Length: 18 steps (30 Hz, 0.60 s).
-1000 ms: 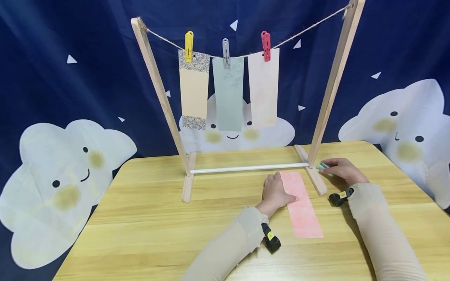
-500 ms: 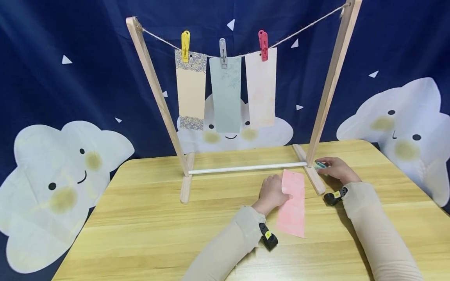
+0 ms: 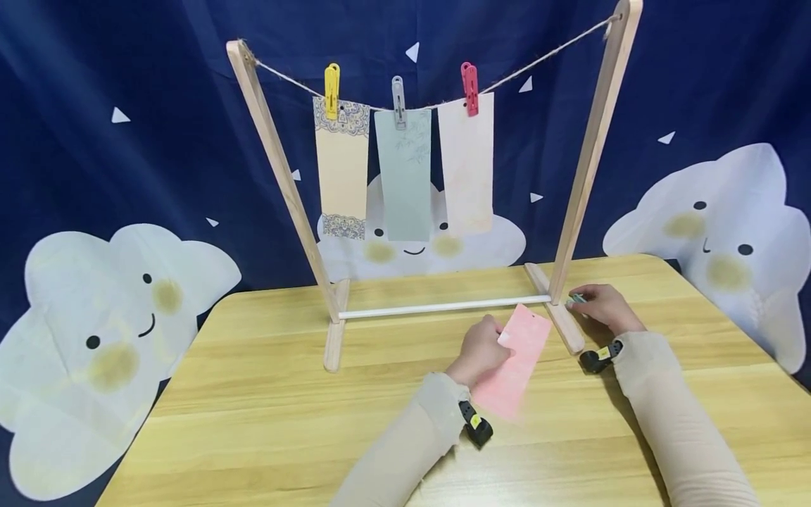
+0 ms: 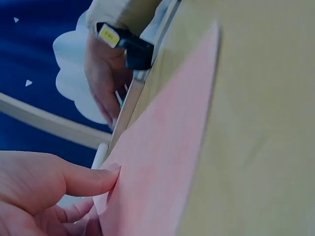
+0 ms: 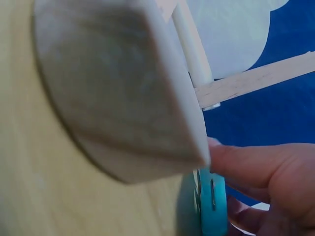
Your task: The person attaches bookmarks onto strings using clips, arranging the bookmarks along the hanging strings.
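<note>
My left hand [image 3: 483, 350] pinches a pink paper card [image 3: 521, 358] by its left edge, thumb on top. The card is tilted, raised from the table along part of its length, and has a small hole near its far end. Right of the stand, my right hand [image 3: 606, 308] pinches a teal clothespin [image 5: 214, 204] close to the tabletop; the fingers partly hide it. Three cards hang from a string: a patterned cream card [image 3: 342, 172] under a yellow clothespin [image 3: 332, 91], a green card [image 3: 404, 183] under a grey one, and a pale pink card [image 3: 467, 169] under a red one.
The wooden stand [image 3: 586, 162] rises at the back of the table, its right foot [image 3: 566, 327] between my hands. A white crossbar [image 3: 443, 308] joins the feet low down. Behind hangs a dark blue cloth [image 3: 158, 63] with white clouds.
My left hand has lifted the pink card from lying flat and turned it, its near end swinging left. The right hand stays by the stand's foot with the teal clothespin.
</note>
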Tool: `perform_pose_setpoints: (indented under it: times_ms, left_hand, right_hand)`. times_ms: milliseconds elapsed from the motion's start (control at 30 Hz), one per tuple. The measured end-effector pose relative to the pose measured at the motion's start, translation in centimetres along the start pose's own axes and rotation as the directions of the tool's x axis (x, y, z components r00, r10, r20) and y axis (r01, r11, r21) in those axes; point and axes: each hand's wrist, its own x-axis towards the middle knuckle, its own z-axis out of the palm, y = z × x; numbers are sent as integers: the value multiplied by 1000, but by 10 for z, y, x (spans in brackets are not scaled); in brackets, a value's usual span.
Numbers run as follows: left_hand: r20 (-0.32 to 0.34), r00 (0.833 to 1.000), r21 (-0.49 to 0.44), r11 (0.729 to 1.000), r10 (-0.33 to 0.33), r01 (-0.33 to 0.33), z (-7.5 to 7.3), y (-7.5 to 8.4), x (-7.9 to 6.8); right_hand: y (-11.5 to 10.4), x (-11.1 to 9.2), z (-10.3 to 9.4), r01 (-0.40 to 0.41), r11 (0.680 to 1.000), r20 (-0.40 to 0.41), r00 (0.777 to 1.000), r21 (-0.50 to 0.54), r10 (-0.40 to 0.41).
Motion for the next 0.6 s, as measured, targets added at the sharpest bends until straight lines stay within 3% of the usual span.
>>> perform_pose_setpoints:
  times_ms: [167, 333, 500, 600]
  left_hand:
    - [-4, 1000, -167, 986, -31, 30, -4, -6, 3]
    - [-16, 997, -307, 950, -73, 64, -5, -10, 5]
    - [4, 996, -397, 914, -85, 80, -9, -8, 3]
    - [2, 996, -418, 904, -94, 87, -10, -8, 4]
  right_hand:
    - [-1, -2, -4, -28, 998, -50, 998, 48, 31]
    - [-7, -7, -13, -48, 985, -135, 988, 165, 70]
    - [-17, -15, -30, -20, 942, -175, 981, 334, 83]
    - [-19, -16, -39, 1, 898, -142, 987, 441, 69]
